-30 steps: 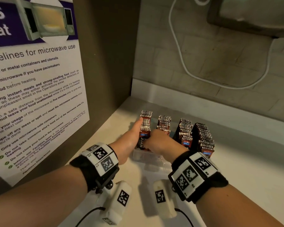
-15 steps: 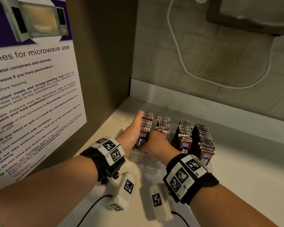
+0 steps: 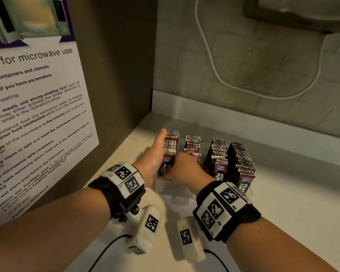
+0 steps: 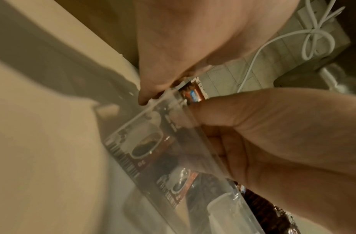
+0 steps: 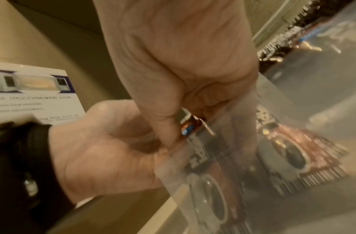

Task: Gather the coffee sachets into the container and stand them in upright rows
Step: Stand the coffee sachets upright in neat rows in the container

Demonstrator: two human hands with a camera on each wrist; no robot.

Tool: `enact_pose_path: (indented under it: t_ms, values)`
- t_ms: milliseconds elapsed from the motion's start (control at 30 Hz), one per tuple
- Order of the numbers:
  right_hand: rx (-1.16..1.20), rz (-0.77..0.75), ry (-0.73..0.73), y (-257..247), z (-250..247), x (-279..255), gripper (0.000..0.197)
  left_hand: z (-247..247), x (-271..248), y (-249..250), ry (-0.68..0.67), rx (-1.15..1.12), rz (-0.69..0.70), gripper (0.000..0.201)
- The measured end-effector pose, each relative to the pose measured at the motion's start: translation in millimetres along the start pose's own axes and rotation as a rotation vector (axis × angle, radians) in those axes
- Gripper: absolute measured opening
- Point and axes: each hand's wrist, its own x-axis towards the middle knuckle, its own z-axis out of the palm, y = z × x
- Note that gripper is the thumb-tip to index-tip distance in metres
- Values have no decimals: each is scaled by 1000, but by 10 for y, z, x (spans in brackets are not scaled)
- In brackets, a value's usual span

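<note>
A clear plastic container [image 3: 171, 188] on the counter holds several upright rows of red-brown coffee sachets. My left hand [image 3: 159, 148] lies flat against the left side of the leftmost row [image 3: 171, 144], thumb stretched along its top edge. My right hand [image 3: 182, 167] is curled at the front of that row and pinches the front sachets [image 5: 188, 125] between thumb and fingers, just above the container's front wall [image 4: 173, 142]. In the left wrist view, the left palm [image 4: 193, 39] is at the top and the right hand [image 4: 273, 142] presses over the rim. The right fingertips are hidden.
A brown side panel with a microwave poster [image 3: 37, 105] stands close on the left. Behind is a tiled wall with a hanging white cable [image 3: 243, 91] and a raised ledge [image 3: 243, 122]. An appliance [image 3: 302, 12] hangs at top right. The counter [image 3: 292, 203] extends to the right.
Both hands stay at the leftmost row. The left hand has slid slightly farther back along its side, while the right hand keeps its hold on the front sachets.
</note>
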Motion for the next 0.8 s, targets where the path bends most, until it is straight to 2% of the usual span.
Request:
enact_pose_path:
  t_ms: [67, 100, 133, 167, 233, 267, 333, 400, 500, 600, 700, 800]
  values:
    - [26, 22, 6, -14, -124, -99, 12, 2, -56, 37, 14, -2, 36, 54]
    - [43, 30, 24, -10, -207, -150, 12, -4, -82, 60, 47, 60, 69, 42]
    - [69, 25, 67, 8, -301, -209, 12, 14, -201, 122, 63, 105, 109, 21]
    - [100, 15, 124, 42, -404, -267, 10, 5, -223, 153, 86, 125, 142, 40]
    - [195, 12, 246, 129, -659, -405, 4, -31, -198, 189, 135, 160, 232, 49]
    - [262, 21, 301, 201, -796, -464, 12, -49, -224, 213, 172, 168, 282, 50]
    - [318, 23, 397, 372, -1070, -580, 21, -64, -252, 234, 232, 243, 406, 40]
    - [185, 6, 455, 556, -1281, -661, 20, -34, -256, 255, 249, 437, 568, 28]
    - [-109, 4, 376, 768, -1397, -750, 18, 77, -311, 287, 118, 753, 738, 23]
    - [-273, -36, 266, 904, -1327, -799, 28, 206, -331, 276, -7, 983, 782, 19]
    - [-325, -80, 200, 994, -1203, -804, 36, 272, -304, 275, -25, 964, 778, 18]
    - [-375, -104, 209, 1036, -1118, -788, 33, 307, -289, 286, 3, 923, 748, 18]
